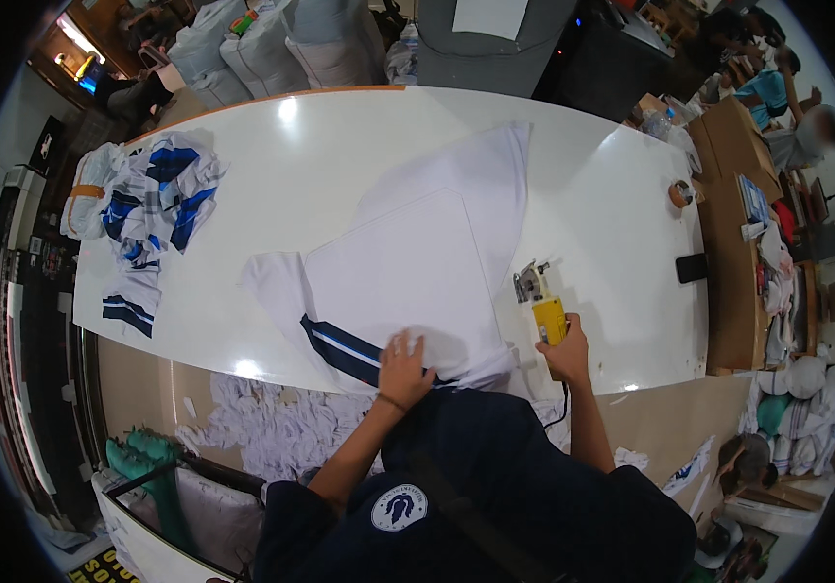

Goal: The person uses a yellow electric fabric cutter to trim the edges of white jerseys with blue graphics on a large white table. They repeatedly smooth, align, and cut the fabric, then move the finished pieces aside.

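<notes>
White fabric with a navy, blue and white striped band lies spread on the white table, with a paler square layer over its middle. My left hand rests open on the fabric at the band's near end, fingers apart. My right hand grips a yellow electric fabric cutter, its metal head just right of the fabric and its cord hanging down toward me.
Blue-and-white fabric pieces lie piled at the left. A phone and a small brown roll sit at the right, beside cardboard. White sacks stand behind; people are at the upper corners. Scraps cover the floor.
</notes>
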Demonstrator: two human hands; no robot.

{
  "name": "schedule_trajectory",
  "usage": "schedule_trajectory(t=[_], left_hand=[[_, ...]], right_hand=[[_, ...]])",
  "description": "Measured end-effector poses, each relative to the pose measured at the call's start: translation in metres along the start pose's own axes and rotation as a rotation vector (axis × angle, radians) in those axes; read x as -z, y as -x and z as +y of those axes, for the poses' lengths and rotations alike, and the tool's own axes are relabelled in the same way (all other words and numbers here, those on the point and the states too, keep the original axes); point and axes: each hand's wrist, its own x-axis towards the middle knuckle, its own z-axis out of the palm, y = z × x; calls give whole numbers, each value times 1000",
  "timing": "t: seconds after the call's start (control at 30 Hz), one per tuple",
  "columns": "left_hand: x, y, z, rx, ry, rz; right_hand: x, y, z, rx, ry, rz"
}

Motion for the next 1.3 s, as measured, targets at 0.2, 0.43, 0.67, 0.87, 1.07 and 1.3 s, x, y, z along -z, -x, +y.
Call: schedule_trajectory(t=[0.2,0.43,0.67,0.87,1.07,1.3], left_hand=[[-35,-37,66,-469,125,-11],[-84,-44,76,-468,25,-133],[-63,-30,61,-476,344,9],[-45,-27,52,-457,419,-71],[-49,-33,42,-670,534,28],[-51,-31,34,-702,678,-32]], right_hand=[[-6,58,24,11,62,-14],[-1,89,26,-11,173,-67],[3,91,6,12,168,-128],[-7,81,-5,160,204,-106],[-12,67,-18,200,180,-89],[-12,54,-27,188,223,-131]])
